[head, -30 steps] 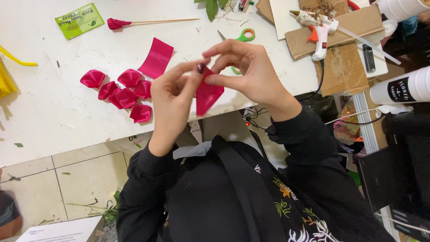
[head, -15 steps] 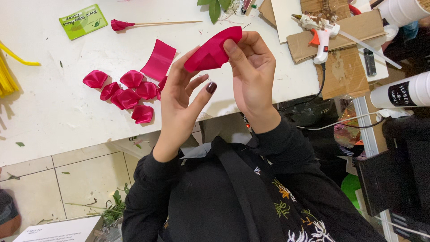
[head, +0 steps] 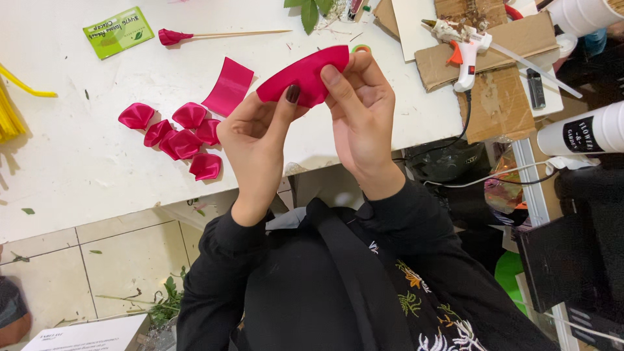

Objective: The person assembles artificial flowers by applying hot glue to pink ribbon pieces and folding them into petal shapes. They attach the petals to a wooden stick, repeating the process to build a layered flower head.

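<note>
A white table (head: 97, 162) is seen beneath both hands. The left hand (head: 257, 140) and right hand (head: 361, 107) are closed by thumb and fingertips on a curved pink ribbon piece (head: 302, 75), held above the table edge. Folded pink petals (head: 179, 136) are clustered left of it.

A ribbon piece (head: 304, 78) is held above the worktop (head: 78, 169) between the left hand (head: 257, 140) and the right hand (head: 361, 107). To the left of the hands, a cluster of folded petals (head: 177, 138) is laid on the worktop, with a flat ribbon strip (head: 228, 86) just behind it. Further back, a stick with a bud (head: 214, 34) is placed, and a packet (head: 118, 32) to its left. To the right, a glue gun (head: 465, 49) is rested on cardboard (head: 494, 97).
</note>
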